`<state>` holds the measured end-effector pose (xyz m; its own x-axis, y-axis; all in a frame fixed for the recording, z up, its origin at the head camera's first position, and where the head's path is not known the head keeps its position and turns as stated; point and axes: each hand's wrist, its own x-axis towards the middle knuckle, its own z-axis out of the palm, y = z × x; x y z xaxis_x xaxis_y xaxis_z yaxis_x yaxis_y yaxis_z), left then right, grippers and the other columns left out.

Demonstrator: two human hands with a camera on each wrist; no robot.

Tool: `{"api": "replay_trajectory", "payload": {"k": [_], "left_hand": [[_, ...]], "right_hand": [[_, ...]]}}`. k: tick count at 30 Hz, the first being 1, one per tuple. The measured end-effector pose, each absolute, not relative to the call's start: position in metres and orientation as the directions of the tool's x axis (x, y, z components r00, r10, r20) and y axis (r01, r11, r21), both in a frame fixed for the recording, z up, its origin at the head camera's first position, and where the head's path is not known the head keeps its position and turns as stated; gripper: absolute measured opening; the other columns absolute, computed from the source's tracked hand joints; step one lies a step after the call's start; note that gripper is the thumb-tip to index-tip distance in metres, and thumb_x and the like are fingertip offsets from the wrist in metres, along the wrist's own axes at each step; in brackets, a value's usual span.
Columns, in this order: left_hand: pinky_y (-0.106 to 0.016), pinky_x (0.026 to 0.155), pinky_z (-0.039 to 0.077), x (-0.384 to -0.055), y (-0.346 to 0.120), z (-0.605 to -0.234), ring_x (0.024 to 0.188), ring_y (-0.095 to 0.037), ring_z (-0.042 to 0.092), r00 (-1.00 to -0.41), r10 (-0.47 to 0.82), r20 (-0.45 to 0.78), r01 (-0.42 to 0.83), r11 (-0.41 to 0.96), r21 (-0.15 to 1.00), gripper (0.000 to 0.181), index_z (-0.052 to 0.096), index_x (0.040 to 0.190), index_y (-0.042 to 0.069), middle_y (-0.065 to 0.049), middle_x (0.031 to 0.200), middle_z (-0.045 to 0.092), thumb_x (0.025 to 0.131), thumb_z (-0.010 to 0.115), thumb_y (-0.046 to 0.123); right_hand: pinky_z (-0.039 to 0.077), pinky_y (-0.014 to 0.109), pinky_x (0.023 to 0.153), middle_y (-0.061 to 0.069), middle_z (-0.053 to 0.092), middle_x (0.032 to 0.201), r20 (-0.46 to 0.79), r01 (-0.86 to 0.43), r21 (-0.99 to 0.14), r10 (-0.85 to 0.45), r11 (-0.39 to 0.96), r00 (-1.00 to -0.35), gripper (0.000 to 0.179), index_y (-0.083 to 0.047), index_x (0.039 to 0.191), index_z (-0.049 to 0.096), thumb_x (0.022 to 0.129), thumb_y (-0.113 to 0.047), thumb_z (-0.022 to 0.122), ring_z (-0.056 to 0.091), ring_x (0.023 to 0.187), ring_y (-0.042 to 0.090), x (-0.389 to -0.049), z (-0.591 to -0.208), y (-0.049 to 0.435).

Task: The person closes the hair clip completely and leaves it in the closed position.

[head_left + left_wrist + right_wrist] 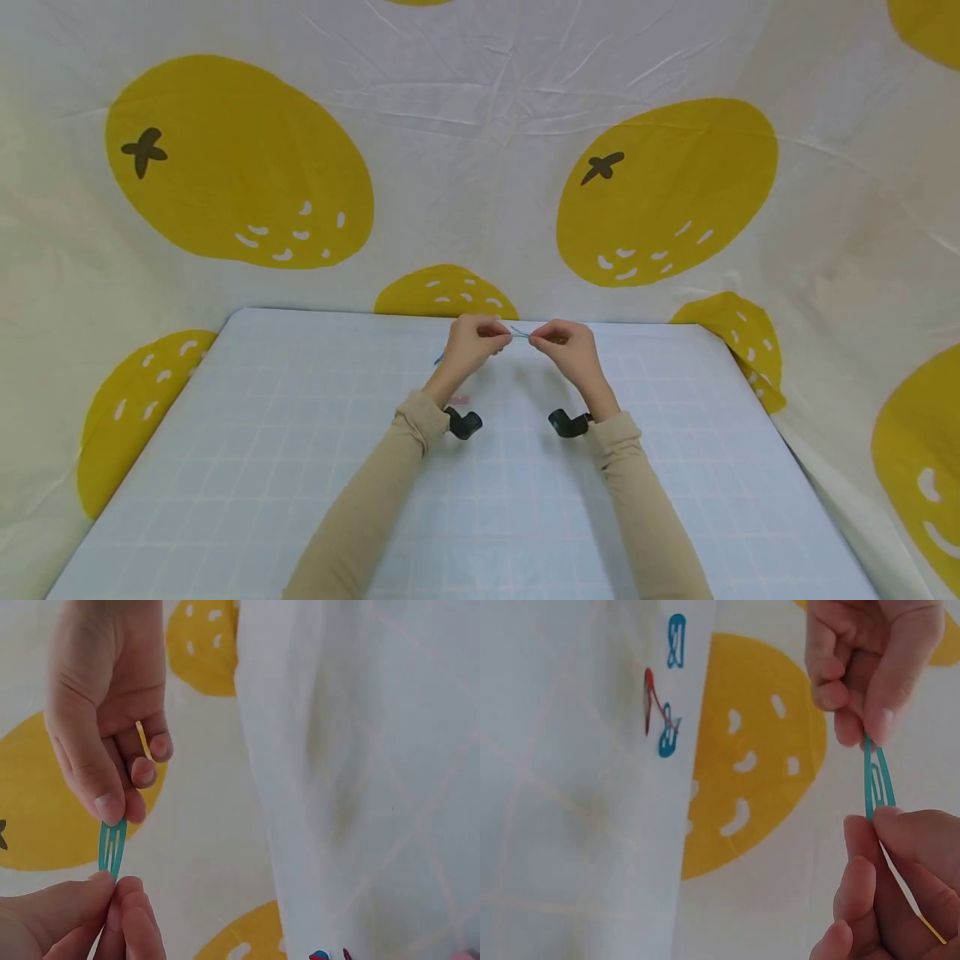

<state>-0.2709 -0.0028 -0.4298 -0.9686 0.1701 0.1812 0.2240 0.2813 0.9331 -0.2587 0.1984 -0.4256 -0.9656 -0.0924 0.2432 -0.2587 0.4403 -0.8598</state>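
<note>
Both hands meet above the far part of the table, with a teal snap hair clip (520, 334) stretched between them. My left hand (474, 340) pinches one end between thumb and fingers. At the other end, my right hand (567, 343) pinches with its thumb and forefinger. Slots run along the clip (112, 844) in the left wrist view, where the right hand is above and the left below. In the right wrist view the clip (879, 776) shows two thin sides with an inner tongue; both its ends are hidden under fingertips.
Two more teal hair clips (676, 641) and a red hair clip (648, 701) lie near the table's far edge, left of the hands. A pink item (460, 400) lies beside the left wrist. Behind the table (300, 467) hangs a white cloth with yellow fruit prints (240, 167).
</note>
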Motion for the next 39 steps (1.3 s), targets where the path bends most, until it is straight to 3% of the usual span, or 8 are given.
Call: {"api": "replay_trajectory", "payload": {"k": [4, 8, 13, 19, 22, 27, 34, 39], "left_hand": [[-0.031, 0.070, 0.056, -0.261, -0.009, -0.426, 0.070, -0.019, 0.066, -0.972, 0.181, 0.151, 0.181, 0.162, 0.970, 0.009, 0.077, 0.092, 0.004, -0.006, 0.084, 0.072, 0.087, 0.077, 0.011], [-0.032, 0.075, 0.057, -0.248, -0.014, -0.425, 0.079, -0.028, 0.068, -0.974, 0.189, 0.125, 0.141, 0.075, 0.987, 0.011, 0.077, 0.094, 0.005, -0.007, 0.088, 0.074, 0.088, 0.076, 0.014], [-0.034, 0.080, 0.056, -0.233, -0.021, -0.430, 0.084, -0.032, 0.068, -0.986, 0.159, 0.057, 0.064, 0.039, 0.997, 0.013, 0.078, 0.094, 0.008, -0.005, 0.089, 0.074, 0.089, 0.077, 0.019], [-0.055, 0.085, 0.052, -0.219, -0.031, -0.435, 0.083, -0.023, 0.067, -0.989, 0.149, -0.010, -0.008, 0.015, 1.000, 0.019, 0.078, 0.098, 0.010, -0.004, 0.092, 0.074, 0.087, 0.079, 0.025], [-0.060, 0.083, 0.051, -0.212, -0.036, -0.437, 0.084, -0.022, 0.066, -0.986, 0.157, -0.046, -0.042, 0.029, 0.999, 0.020, 0.078, 0.099, 0.012, -0.003, 0.093, 0.074, 0.086, 0.079, 0.026], [-0.053, 0.082, 0.054, -0.202, -0.044, -0.443, 0.080, -0.021, 0.066, -0.982, 0.188, -0.015, -0.009, 0.036, 0.999, 0.019, 0.076, 0.100, 0.006, -0.005, 0.092, 0.073, 0.086, 0.079, 0.019], [-0.032, 0.075, 0.056, -0.187, -0.052, -0.453, 0.075, -0.020, 0.065, -0.969, 0.243, 0.039, 0.046, 0.026, 0.999, 0.016, 0.075, 0.099, 0.001, -0.006, 0.089, 0.072, 0.086, 0.078, 0.010], [-0.031, 0.074, 0.056, -0.177, -0.055, -0.460, 0.074, -0.021, 0.065, -0.971, 0.240, 0.018, 0.025, 0.024, 0.999, 0.012, 0.075, 0.096, 0.003, -0.007, 0.089, 0.072, 0.085, 0.078, 0.007]], "right_hand": [[0.052, 0.034, 0.074, 0.007, 0.072, 0.089, 0.277, -0.285, -0.851, -0.085, 0.440, -0.957, 0.009, -0.006, 0.091, 0.075, 0.090, -0.015, 0.075, 0.063, 0.081, 0.023, -0.250, -0.421, 0.195], [0.049, 0.032, 0.073, 0.004, 0.072, 0.088, 0.311, -0.322, -0.841, -0.098, 0.435, -0.945, 0.007, -0.008, 0.090, 0.076, 0.089, -0.015, 0.076, 0.061, 0.080, 0.021, -0.240, -0.416, 0.192], [0.049, 0.032, 0.071, 0.003, 0.074, 0.086, 0.340, -0.367, -0.838, -0.140, 0.404, -0.930, 0.008, -0.007, 0.089, 0.077, 0.087, -0.015, 0.078, 0.062, 0.076, 0.019, -0.227, -0.414, 0.189], [0.053, 0.034, 0.076, 0.005, 0.074, 0.090, 0.296, -0.339, -0.881, -0.175, 0.330, -0.939, 0.012, -0.005, 0.092, 0.078, 0.087, -0.016, 0.078, 0.066, 0.081, 0.018, -0.213, -0.417, 0.184], [0.054, 0.031, 0.078, 0.006, 0.074, 0.093, 0.238, -0.281, -0.919, -0.178, 0.278, -0.955, 0.014, -0.004, 0.094, 0.077, 0.088, -0.015, 0.077, 0.067, 0.084, 0.019, -0.209, -0.422, 0.183], [0.055, 0.031, 0.081, 0.012, 0.073, 0.098, 0.165, -0.203, -0.963, -0.207, 0.175, -0.964, 0.016, 0.001, 0.099, 0.075, 0.089, -0.011, 0.075, 0.067, 0.088, 0.027, -0.201, -0.432, 0.179], [0.054, 0.037, 0.082, 0.022, 0.071, 0.104, 0.059, -0.093, -0.988, -0.255, 0.121, -0.965, 0.028, 0.007, 0.109, 0.070, 0.089, -0.012, 0.075, 0.064, 0.094, 0.044, -0.189, -0.443, 0.175], [0.053, 0.043, 0.083, 0.019, 0.072, 0.102, 0.016, -0.051, -0.993, -0.295, 0.110, -0.955, 0.029, 0.009, 0.110, 0.069, 0.090, -0.011, 0.074, 0.063, 0.093, 0.043, -0.182, -0.448, 0.173]]}}
